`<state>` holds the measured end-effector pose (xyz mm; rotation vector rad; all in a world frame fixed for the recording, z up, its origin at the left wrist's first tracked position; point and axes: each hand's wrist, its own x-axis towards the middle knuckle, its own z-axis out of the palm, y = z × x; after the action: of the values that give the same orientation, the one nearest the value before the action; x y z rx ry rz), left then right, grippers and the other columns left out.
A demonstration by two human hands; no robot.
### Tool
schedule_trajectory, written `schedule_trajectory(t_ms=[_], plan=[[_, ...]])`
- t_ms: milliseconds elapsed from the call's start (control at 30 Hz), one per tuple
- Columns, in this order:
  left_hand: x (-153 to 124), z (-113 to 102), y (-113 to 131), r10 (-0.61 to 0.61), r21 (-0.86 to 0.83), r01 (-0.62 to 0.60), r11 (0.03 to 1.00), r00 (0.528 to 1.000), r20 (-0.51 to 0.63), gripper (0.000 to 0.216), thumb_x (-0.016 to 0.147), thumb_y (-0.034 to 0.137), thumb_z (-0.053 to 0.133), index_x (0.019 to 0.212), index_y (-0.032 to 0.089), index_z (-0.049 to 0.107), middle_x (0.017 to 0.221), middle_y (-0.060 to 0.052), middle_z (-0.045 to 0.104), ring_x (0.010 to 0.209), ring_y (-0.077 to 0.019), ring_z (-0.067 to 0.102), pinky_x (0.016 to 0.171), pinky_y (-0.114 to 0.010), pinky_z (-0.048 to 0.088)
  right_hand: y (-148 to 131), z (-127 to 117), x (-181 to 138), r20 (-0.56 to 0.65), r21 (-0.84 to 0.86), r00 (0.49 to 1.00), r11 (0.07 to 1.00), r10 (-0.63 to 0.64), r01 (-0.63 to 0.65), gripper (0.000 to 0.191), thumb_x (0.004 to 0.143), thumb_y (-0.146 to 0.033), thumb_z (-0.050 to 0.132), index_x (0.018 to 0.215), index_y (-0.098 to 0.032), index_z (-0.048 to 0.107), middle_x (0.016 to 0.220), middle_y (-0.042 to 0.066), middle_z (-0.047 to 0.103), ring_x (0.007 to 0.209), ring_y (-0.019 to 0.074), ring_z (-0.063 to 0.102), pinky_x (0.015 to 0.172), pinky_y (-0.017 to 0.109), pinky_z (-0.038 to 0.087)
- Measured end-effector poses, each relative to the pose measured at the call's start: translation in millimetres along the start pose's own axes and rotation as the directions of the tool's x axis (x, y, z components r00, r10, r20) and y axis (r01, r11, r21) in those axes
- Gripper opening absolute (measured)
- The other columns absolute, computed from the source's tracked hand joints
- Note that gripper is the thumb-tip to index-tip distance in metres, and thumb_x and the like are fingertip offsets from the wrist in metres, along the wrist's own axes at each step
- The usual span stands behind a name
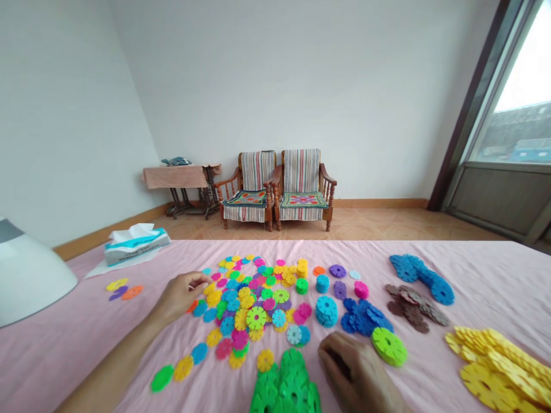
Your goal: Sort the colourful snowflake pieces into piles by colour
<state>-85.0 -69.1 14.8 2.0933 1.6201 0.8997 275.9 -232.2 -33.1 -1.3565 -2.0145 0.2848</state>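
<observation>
A spread of colourful plastic snowflake discs [253, 298] lies on the pink tablecloth [64, 350]. My left hand [183, 295] rests at the left edge of that spread, its fingertips pinched together on a small disc I cannot name. My right hand [355, 373] lies curled, fingers closed, near the front edge, between a green stack of discs [286, 387] and a lime green disc pile [390, 346]. What it holds, if anything, is hidden.
Sorted piles lie to the right: dark blue discs [364, 318], blue discs [424, 275], brown discs [413, 307], yellow discs [499, 367]. A tissue box [135, 244] and a white lamp shade [30, 275] sit at left. Two armchairs [275, 189] stand by the wall.
</observation>
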Motion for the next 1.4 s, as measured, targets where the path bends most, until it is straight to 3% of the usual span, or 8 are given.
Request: schedule_trajectory(t_ms=[167,267,467,567,733,933,1200,1400], plan=[[-11.1,16.7,16.5,0.124,0.018,-0.127,0.992,0.985,0.120,0.028,0.075,0.039,0.060,0.090,0.025,0.078,0.099,-0.005,0.073,0.089,-0.0240,0.065,0.076,-0.029,0.049,2.4,1.2,-1.7,0.032,-0.010,0.999,1.000,0.003,-0.003,0.023,0.093,-0.021,0.042,0.076,-0.021,0.057,0.072,0.001,0.065,0.064,0.0139,0.062,0.057,0.024,0.041],[-15.4,24.6,29.8,0.188,0.022,-0.195,0.981,0.965,0.184,0.027,0.075,0.036,0.061,0.094,0.026,0.078,0.100,-0.006,0.071,0.097,-0.0252,0.062,0.087,-0.032,0.045,2.8,1.0,-1.9,0.049,-0.014,0.999,1.000,-0.001,0.002,0.022,0.093,-0.020,0.042,0.077,-0.021,0.057,0.073,0.001,0.065,0.065,0.0141,0.062,0.058,0.024,0.042],[-15.1,20.7,32.8,0.235,0.018,-0.254,0.967,0.917,0.322,0.023,0.079,0.035,0.060,0.070,0.024,0.078,0.070,-0.002,0.071,0.068,-0.0187,0.063,0.062,-0.024,0.046,0.4,0.3,-0.3,0.051,-0.027,0.998,0.999,0.022,-0.020,0.022,0.093,-0.021,0.042,0.078,-0.021,0.058,0.074,0.001,0.065,0.067,0.0147,0.062,0.060,0.024,0.041],[-6.5,24.6,30.6,0.226,0.045,-0.250,0.967,0.928,0.295,0.024,0.082,0.030,0.055,0.084,0.022,0.078,0.079,-0.003,0.072,0.070,-0.0187,0.063,0.063,-0.024,0.046,-0.6,0.2,-0.1,0.066,-0.036,0.997,0.999,0.027,-0.025,0.022,0.094,-0.021,0.042,0.078,-0.021,0.058,0.075,0.001,0.065,0.068,0.0147,0.062,0.060,0.025,0.041],[9.8,40.5,33.4,0.244,0.106,-0.276,0.955,0.937,0.249,0.032,0.079,0.019,0.053,0.103,0.022,0.074,0.092,-0.006,0.065,0.086,-0.0214,0.060,0.080,-0.030,0.045,0.3,-0.6,-1.1,0.083,-0.036,0.995,0.998,0.052,-0.049,0.023,0.094,-0.022,0.042,0.079,-0.020,0.059,0.076,0.002,0.065,0.069,0.0153,0.062,0.061,0.025,0.040],[13.0,49.3,36.8,0.241,0.111,-0.279,0.954,0.931,0.273,0.028,0.071,0.015,0.056,0.094,0.022,0.071,0.089,-0.003,0.059,0.076,-0.0191,0.059,0.076,-0.030,0.044,-0.4,-1.8,-1.1,0.093,-0.024,0.994,0.999,0.050,-0.048,0.022,0.094,-0.022,0.042,0.079,-0.021,0.059,0.077,0.002,0.065,0.070,0.0151,0.062,0.061,0.024,0.039],[15.3,43.7,43.7,0.177,-0.024,-0.176,0.984,0.956,0.233,0.012,0.061,0.019,0.059,0.072,0.021,0.056,0.063,0.006,0.056,0.058,-0.0148,0.054,0.056,-0.024,0.041,-5.4,-2.4,2.0,0.066,-0.034,0.995,0.997,0.072,-0.070,0.021,0.092,-0.019,0.044,0.077,-0.020,0.058,0.075,0.003,0.065,0.069,0.0156,0.062,0.061,0.024,0.039],[3.6,46.9,78.7,0.149,-0.184,-0.119,0.976,0.976,0.157,0.011,0.071,0.028,0.053,0.078,0.020,0.058,0.072,0.000,0.061,0.070,-0.0176,0.060,0.064,-0.028,0.048,-3.0,0.0,1.0,-0.022,0.036,0.997,0.997,0.073,-0.072,0.018,0.091,-0.019,0.045,0.080,-0.020,0.058,0.075,0.001,0.064,0.069,0.0149,0.061,0.062,0.024,0.040]])
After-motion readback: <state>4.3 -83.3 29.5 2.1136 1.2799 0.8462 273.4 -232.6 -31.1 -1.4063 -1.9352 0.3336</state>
